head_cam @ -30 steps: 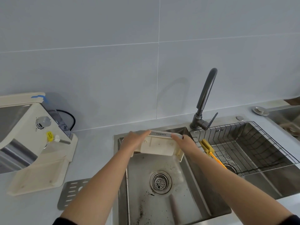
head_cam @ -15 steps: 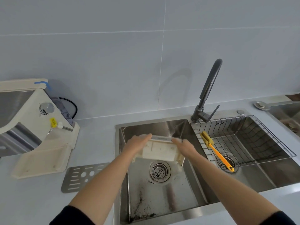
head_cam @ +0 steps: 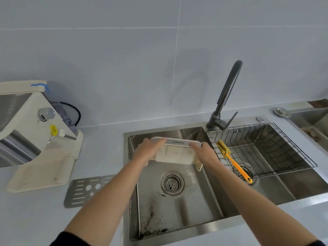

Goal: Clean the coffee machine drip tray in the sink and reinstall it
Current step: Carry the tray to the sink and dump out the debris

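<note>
Cream drip tray [head_cam: 174, 154]; yellow-orange brush [head_cam: 232, 159]; steel sink [head_cam: 177, 201] speckled dark; grey faucet [head_cam: 225, 96].

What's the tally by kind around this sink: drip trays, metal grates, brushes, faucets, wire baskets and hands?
drip tray: 1
metal grate: 1
brush: 1
faucet: 1
wire basket: 1
hands: 2, left hand and right hand, both gripping the drip tray over the sink
Total: 7

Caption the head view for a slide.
The left hand and right hand grip the tilted drip tray above the sink.
</note>
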`<state>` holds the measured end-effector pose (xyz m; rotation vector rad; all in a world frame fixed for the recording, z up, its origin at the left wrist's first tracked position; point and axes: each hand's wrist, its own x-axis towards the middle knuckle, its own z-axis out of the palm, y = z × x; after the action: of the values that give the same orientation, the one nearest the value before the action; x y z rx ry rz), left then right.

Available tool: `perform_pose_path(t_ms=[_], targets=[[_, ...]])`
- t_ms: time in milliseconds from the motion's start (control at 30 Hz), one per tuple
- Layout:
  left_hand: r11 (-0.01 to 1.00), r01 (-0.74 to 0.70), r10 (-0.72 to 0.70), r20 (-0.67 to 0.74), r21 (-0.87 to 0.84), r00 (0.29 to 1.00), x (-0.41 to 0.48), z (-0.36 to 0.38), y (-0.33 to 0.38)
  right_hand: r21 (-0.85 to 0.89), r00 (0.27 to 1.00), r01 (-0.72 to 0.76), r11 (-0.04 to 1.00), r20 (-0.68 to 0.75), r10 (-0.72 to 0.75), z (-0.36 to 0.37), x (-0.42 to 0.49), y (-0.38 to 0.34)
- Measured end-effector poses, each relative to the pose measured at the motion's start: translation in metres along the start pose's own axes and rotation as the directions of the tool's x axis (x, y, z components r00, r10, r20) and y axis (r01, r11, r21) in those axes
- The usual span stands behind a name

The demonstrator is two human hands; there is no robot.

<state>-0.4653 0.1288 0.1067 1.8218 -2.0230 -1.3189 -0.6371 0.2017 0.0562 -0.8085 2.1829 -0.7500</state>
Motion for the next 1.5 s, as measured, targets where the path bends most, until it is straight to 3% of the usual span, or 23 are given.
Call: perform_pose_path(t_ms=[100,167,267,367,500,767,867,1100,1333,1500], targets=[[0.996,-0.047,0.034,-0.155,-0.082,0.987,0.008,-0.001,-0.005,0.041,0.986,0.104,0.994,-0.134,-0.098,-0.005,-0.006,-0.012],[0.997,-0.020,0.015,-0.059,-0.078,0.998,0.006,0.012,-0.021,0.033,0.995,0.041,0.999,-0.095,-0.038,0.005,-0.009,0.002],[1.000,0.027,-0.027,0.178,0.002,0.984,-0.001,0.030,-0.043,-0.024,0.984,-0.137,0.990,0.115,0.139,0.023,-0.016,0.027],[0.995,0.097,-0.097,0.128,0.002,0.987,0.001,0.029,-0.050,-0.036,0.982,-0.152,0.988,0.105,0.155,0.027,-0.020,0.030],[0.997,0.065,-0.069,0.083,0.047,0.994,0.006,0.018,-0.039,-0.004,0.991,-0.110,0.994,0.079,0.110,0.019,-0.017,0.015],[0.987,-0.115,0.105,-0.096,-0.108,0.990,0.020,-0.008,-0.022,0.218,1.000,0.025,0.976,-0.014,-0.022,-0.007,-0.014,-0.024],[0.958,-0.262,0.239,-0.185,-0.114,0.953,0.015,-0.016,-0.017,0.320,0.999,-0.014,0.947,-0.037,0.028,-0.012,-0.010,-0.036],[0.872,-0.479,0.449,-0.220,-0.103,0.866,0.012,-0.038,-0.018,0.533,0.995,-0.090,0.841,0.003,0.105,-0.018,-0.007,-0.047],[0.806,-0.562,0.527,-0.208,-0.187,0.824,0.017,-0.044,-0.021,0.573,0.990,-0.113,0.812,-0.009,0.144,-0.017,-0.011,-0.050],[0.739,-0.511,0.506,-0.138,-0.439,0.851,0.020,-0.039,-0.019,0.626,0.992,-0.051,0.779,-0.060,0.113,-0.018,-0.021,-0.052]])
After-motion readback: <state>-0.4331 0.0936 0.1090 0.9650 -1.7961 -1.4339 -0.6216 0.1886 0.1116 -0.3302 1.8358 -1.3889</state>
